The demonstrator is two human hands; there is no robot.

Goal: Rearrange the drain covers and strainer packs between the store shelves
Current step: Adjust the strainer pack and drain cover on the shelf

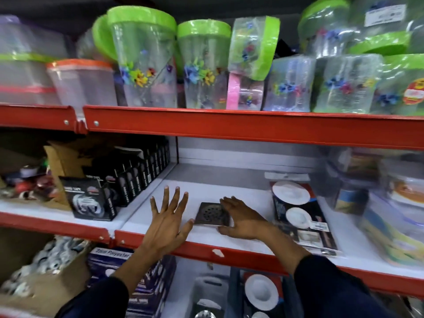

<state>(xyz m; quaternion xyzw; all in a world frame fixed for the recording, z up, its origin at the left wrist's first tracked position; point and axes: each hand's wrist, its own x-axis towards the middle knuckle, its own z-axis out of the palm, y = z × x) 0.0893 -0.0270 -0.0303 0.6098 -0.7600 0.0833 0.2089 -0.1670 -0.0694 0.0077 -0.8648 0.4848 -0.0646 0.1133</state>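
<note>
A square dark metal drain cover (210, 214) lies flat on the white middle shelf (206, 187). My right hand (241, 220) rests on its right edge, fingers spread over the top and thumb at the front corner. My left hand (169, 216) hovers open just left of the cover, fingers splayed, its thumb close to the cover's left edge. A strainer pack (300, 216) with white round strainers lies flat to the right of my right hand. On the shelf below, another strainer pack (261, 292) stands in a bin.
Black boxed items (128, 182) line the left of the middle shelf. Wrapped plastic containers (390, 203) crowd the right end. Green-lidded clear jars (142, 60) fill the upper shelf. Red shelf edges (229, 125) run across. A cardboard box (41, 278) of round fittings sits lower left.
</note>
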